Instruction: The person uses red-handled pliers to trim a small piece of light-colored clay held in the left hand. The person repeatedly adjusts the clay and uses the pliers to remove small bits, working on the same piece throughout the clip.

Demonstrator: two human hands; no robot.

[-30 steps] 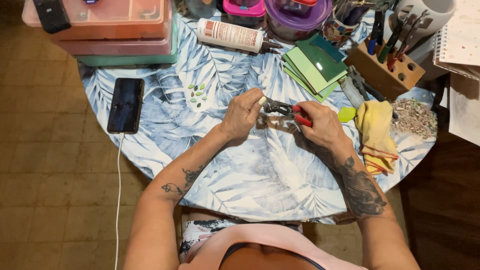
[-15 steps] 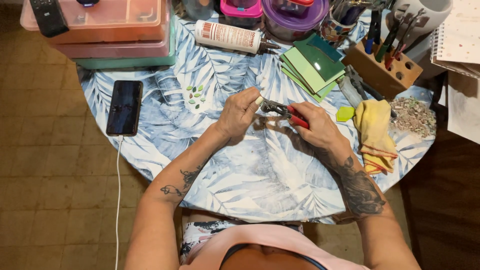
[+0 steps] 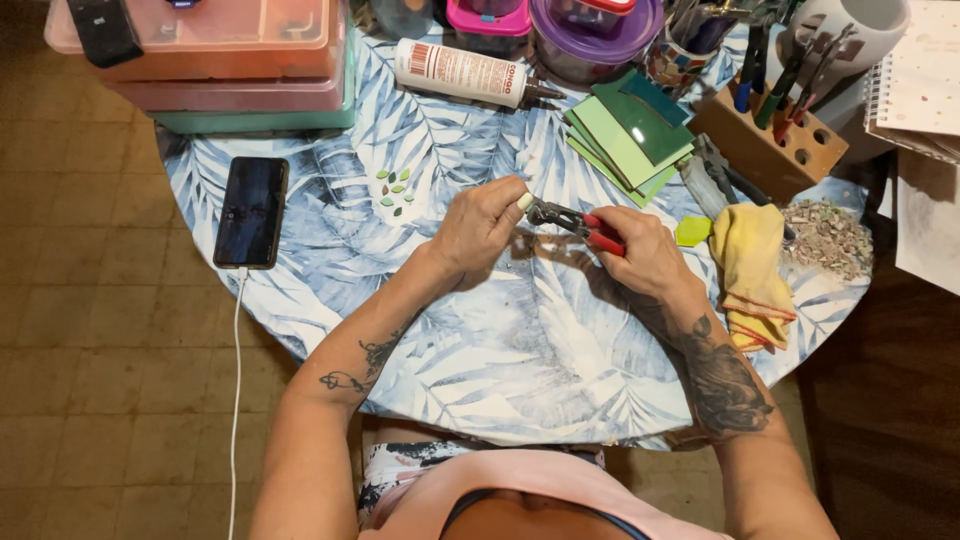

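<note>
My right hand (image 3: pixel 645 258) grips red-handled nippers (image 3: pixel 578 221) above the middle of a round table with a blue leaf-print cloth (image 3: pixel 520 350). The nippers' dark jaws point left and close on a small pale tile piece (image 3: pixel 524 201) that my left hand (image 3: pixel 478 228) pinches between thumb and fingers. Both hands hover just above the cloth. A few small green tile pieces (image 3: pixel 394 190) lie to the left of my left hand.
A black phone (image 3: pixel 251 211) on a white cable lies at the table's left. Stacked plastic boxes (image 3: pixel 230 60), a glue bottle (image 3: pixel 462 73), green tiles (image 3: pixel 628 135), a wooden tool block (image 3: pixel 768 140), a yellow cloth (image 3: pixel 752 265) and tile scraps (image 3: pixel 826 236) ring the back and right.
Both hands have stayed together at the table's middle with the nippers on the piece. They shifted only slightly; nothing was let go.
</note>
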